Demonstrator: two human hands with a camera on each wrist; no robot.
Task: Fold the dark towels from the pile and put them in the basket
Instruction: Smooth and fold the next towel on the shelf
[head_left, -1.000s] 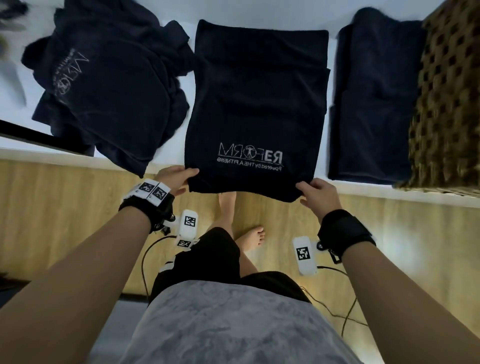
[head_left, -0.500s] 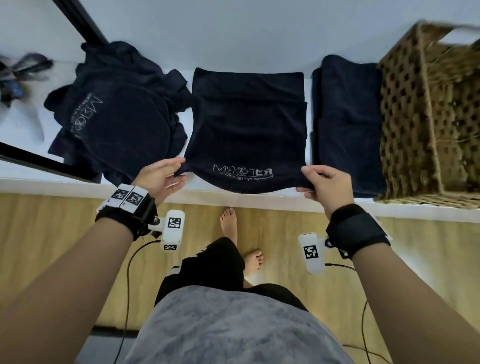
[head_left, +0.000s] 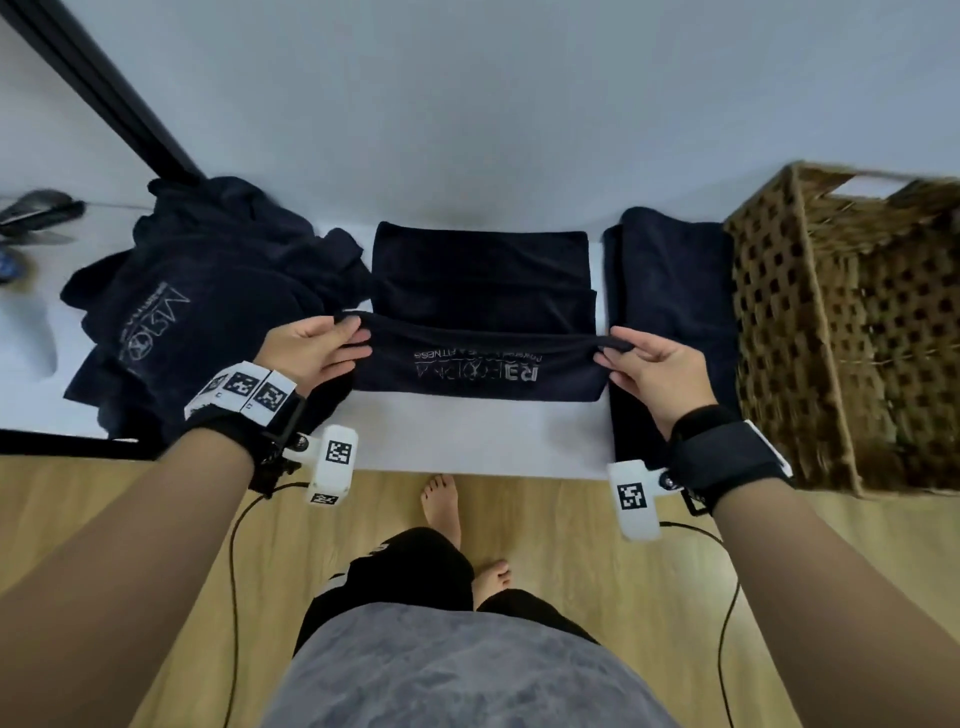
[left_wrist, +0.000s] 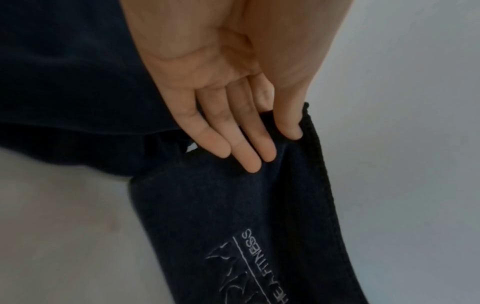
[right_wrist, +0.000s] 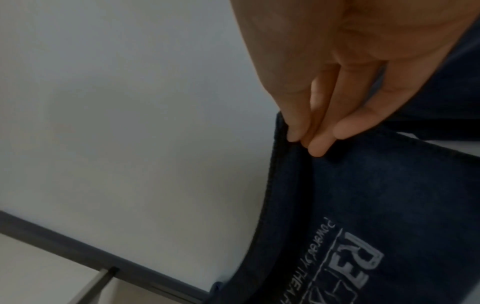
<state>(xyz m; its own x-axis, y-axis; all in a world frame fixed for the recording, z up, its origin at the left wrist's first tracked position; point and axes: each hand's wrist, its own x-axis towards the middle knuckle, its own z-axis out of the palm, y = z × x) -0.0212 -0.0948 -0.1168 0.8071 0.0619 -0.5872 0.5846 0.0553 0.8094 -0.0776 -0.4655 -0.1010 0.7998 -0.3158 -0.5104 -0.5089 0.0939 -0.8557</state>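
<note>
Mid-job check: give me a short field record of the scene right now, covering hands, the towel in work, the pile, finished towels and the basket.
left hand: pinches the near-left corner of the towel in work
right hand: pinches its near-right corner
towel in work: centre of the white table, near edge lifted and carried over the far part, logo showing
pile: unfolded dark towels, left of it
folded towel: lies right of it, beside the basket
basket: wicker, far right; contents not visible
</note>
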